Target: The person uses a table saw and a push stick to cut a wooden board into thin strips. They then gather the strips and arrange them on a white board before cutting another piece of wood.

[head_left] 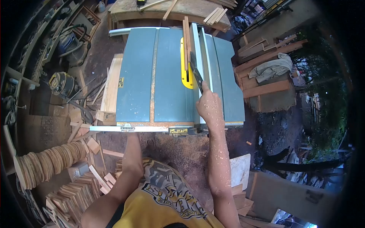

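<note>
In the head view my right hand (210,105) is wrapped round a black push stick (197,74), index finger stretched along it. The stick's far end meets a narrow wooden strip (186,40) lying along the yellow throat plate (183,53) of a blue-green table saw (137,76). Right of the strip runs the pale metal rip fence (201,49). I cannot make out the blade. My left forearm (133,152) reaches beneath the saw's front rail (110,129), which hides my left hand. Wood chips cling to my right forearm.
Behind the saw stands a wooden workbench (159,13) with boards on it. Shop vacuums (64,84) stand on the left. Stacked wood pieces (74,195) and round discs (53,163) lie at lower left. Planks and a cloth (272,68) are on the right.
</note>
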Demonstrator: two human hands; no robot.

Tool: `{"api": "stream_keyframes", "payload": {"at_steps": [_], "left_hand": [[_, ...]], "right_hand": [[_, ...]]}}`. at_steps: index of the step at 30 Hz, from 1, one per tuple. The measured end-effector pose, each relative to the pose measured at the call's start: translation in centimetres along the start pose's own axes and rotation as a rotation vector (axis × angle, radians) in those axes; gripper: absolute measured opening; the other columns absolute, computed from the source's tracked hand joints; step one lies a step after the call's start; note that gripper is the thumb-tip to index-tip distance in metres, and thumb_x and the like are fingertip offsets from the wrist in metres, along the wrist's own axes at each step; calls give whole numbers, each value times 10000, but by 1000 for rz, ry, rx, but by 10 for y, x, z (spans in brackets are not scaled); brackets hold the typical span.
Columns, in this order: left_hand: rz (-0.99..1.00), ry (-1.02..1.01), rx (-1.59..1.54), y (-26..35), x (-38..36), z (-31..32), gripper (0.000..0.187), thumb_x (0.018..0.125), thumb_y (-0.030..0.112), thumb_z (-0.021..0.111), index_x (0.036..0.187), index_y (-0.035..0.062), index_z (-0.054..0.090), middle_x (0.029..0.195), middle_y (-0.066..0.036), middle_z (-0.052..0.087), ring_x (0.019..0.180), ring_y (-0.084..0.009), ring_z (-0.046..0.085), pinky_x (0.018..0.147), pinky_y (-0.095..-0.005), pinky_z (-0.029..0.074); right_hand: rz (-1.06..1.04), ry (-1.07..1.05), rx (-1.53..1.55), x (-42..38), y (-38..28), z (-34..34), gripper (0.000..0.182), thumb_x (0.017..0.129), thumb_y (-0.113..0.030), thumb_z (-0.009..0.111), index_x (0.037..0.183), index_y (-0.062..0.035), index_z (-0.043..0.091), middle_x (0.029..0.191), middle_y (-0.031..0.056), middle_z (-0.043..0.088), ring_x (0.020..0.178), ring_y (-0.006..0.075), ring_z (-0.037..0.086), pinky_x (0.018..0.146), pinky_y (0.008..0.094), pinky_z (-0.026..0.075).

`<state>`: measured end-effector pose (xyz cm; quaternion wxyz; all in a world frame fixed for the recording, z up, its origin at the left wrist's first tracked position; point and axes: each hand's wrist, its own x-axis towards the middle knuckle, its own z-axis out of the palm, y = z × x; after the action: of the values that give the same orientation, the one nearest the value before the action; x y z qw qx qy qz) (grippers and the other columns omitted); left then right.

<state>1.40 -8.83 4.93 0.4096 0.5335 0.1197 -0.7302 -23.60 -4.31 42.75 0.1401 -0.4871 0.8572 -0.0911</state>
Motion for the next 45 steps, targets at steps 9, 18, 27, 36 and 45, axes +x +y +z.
{"api": "stream_keyframes", "payload": {"at_steps": [9, 18, 27, 36, 45], "left_hand": [[-26, 57, -96, -6, -11, -41, 741, 909, 678, 358, 1394, 128, 462, 1383, -170, 483, 1289, -400, 426, 1088, -674, 258], [-98, 108, -415, -59, -22, -65, 821, 881, 711, 334, 1480, 152, 391, 1534, -175, 359, 1429, -410, 276, 1147, -647, 150], [43, -168, -465, -70, 2, -8, 760, 956, 652, 225, 1441, 101, 422, 1461, -173, 418, 1316, -358, 432, 1102, -561, 350], [188, -98, 1297, -66, 2, -138, 654, 975, 512, 386, 1353, -3, 525, 1318, -274, 554, 1248, -386, 521, 1062, -450, 403], [512, -215, 1867, -9, 11, -349, 291, 857, 213, 558, 1004, 26, 725, 1034, -219, 704, 1008, -358, 669, 842, -425, 529]], "right_hand": [[-61, 97, -6, 39, 12, 2, 554, 784, 6, 492, 1331, -22, 569, 886, 335, 653, 866, 464, 664, 804, 532, 528], [-94, -16, -15, 56, -5, -16, 534, 770, -21, 497, 1294, -21, 601, 878, 320, 669, 885, 456, 673, 815, 510, 531], [-233, 126, -95, 81, 30, 7, 515, 808, 17, 424, 1292, -15, 595, 646, 214, 648, 485, 285, 655, 453, 416, 533], [-23, -25, 104, 67, -10, -22, 483, 824, 8, 436, 1286, 13, 577, 660, 203, 659, 468, 277, 649, 410, 396, 507], [-147, 212, 107, 179, -15, -21, 443, 787, -30, 506, 1215, -39, 623, 788, 264, 686, 786, 420, 696, 737, 487, 542]]}}
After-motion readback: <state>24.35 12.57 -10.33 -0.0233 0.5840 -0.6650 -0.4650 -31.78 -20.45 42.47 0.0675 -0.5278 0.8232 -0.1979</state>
